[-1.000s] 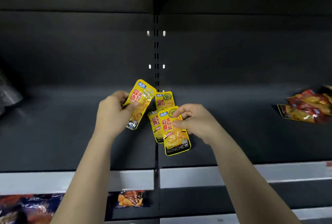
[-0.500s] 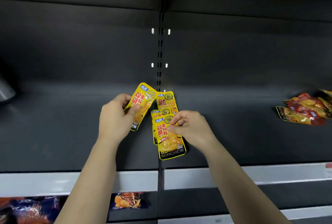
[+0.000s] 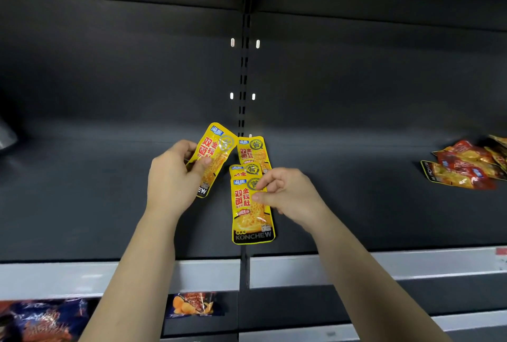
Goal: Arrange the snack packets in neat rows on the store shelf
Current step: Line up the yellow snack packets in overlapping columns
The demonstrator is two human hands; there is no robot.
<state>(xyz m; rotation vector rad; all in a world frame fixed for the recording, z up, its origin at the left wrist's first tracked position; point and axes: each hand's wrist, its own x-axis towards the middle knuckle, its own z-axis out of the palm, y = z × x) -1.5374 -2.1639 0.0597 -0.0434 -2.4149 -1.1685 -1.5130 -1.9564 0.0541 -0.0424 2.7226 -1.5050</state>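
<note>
While the left hand [image 3: 175, 177] grips one tilted yellow foil snack packet [image 3: 214, 155], the right hand [image 3: 285, 193] pinches the front packet [image 3: 251, 218] of an overlapping column [image 3: 253, 150] at the middle seam of the dark shelf [image 3: 109, 204]; a careless tug could skew it.

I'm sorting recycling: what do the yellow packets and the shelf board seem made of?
The yellow packets: glossy printed plastic film, judging by the glare on one. The shelf board: matte dark surface, perhaps painted metal; unclear.
</note>
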